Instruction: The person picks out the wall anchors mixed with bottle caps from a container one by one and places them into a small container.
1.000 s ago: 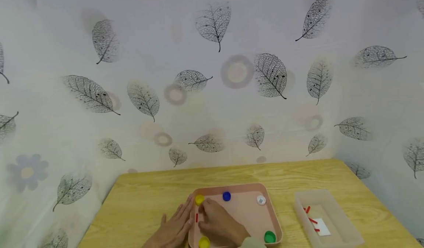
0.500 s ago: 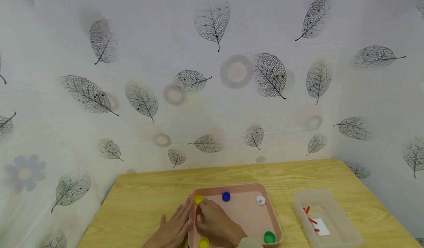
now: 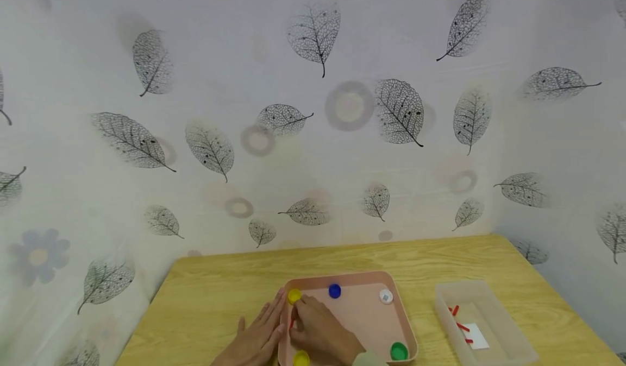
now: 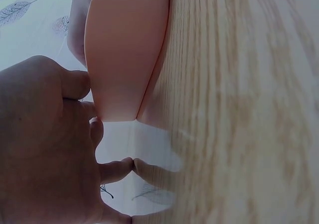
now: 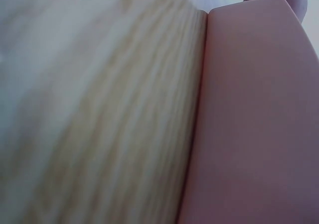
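In the head view, a shallow pink tray [image 3: 359, 322] stands at the table's front. My left hand [image 3: 256, 333] lies along its left wall with fingers straight, touching the rim; the left wrist view shows that hand [image 4: 45, 144] beside the tray's outer wall [image 4: 127, 50]. Inside the tray at the left, my right hand [image 3: 323, 325] pinches a small red stick [image 3: 292, 323] between thumb and fingers, which partly cover it. A yellow cap [image 3: 294, 296] sits just beyond the fingertips. Another yellow cap [image 3: 301, 358] is nearer. The right wrist view mostly holds tray wall [image 5: 254, 109] and tabletop.
Also in the tray are a blue cap [image 3: 335, 291], a white cap [image 3: 386, 296] and a green cap [image 3: 399, 351]. To the right, a translucent bin [image 3: 511, 333] contains several red sticks [image 3: 462, 327] and a white card [image 3: 475, 336]. A leaf-patterned cloth backs the table [image 3: 230, 279].
My right thumb and fingers have closed in on the red stick, which was in plainer sight one second ago. The left hand stays in place against the tray.
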Tool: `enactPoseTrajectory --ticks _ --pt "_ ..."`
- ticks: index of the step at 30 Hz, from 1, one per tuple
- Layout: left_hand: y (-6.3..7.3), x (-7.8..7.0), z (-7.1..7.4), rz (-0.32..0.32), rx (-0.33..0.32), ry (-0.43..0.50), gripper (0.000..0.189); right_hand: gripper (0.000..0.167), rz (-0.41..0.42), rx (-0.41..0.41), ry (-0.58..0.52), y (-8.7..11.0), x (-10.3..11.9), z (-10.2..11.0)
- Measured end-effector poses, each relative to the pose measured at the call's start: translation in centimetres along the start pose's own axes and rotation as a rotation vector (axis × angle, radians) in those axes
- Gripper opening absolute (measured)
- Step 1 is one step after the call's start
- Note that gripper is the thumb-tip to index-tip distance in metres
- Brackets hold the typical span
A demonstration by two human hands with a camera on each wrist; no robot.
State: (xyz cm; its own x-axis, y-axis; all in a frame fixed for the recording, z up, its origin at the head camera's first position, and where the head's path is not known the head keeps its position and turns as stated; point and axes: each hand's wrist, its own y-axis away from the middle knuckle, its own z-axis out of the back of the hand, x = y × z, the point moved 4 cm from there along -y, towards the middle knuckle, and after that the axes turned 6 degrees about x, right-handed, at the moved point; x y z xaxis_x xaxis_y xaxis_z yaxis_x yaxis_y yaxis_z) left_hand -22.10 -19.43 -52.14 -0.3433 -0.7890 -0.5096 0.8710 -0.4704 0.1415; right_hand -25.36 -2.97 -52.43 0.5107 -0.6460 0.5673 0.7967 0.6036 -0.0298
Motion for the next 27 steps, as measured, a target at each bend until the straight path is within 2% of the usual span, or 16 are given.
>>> enactPoseTrajectory --ticks 8,13,20,27 --pt "0.0 0.2 -0.1 -0.007 -0.001 0.006 0.061 0.028 -0.043 0.009 -0.068 0.4 0.1 0.1" --pt "0.0 0.2 -0.2 -0.008 0.007 0.012 0.062 0.025 -0.001 -0.032 -0.034 0.9 0.3 0.3" --pt "-0.1 0.2 -0.1 0.014 0.008 0.005 0.063 0.017 -0.027 -0.017 -0.15 1.6 0.2 0.7" --pt "-0.1 0.2 0.0 -0.008 0.001 0.015 0.062 0.017 -0.022 -0.027 -0.135 2.3 0.2 1.6"
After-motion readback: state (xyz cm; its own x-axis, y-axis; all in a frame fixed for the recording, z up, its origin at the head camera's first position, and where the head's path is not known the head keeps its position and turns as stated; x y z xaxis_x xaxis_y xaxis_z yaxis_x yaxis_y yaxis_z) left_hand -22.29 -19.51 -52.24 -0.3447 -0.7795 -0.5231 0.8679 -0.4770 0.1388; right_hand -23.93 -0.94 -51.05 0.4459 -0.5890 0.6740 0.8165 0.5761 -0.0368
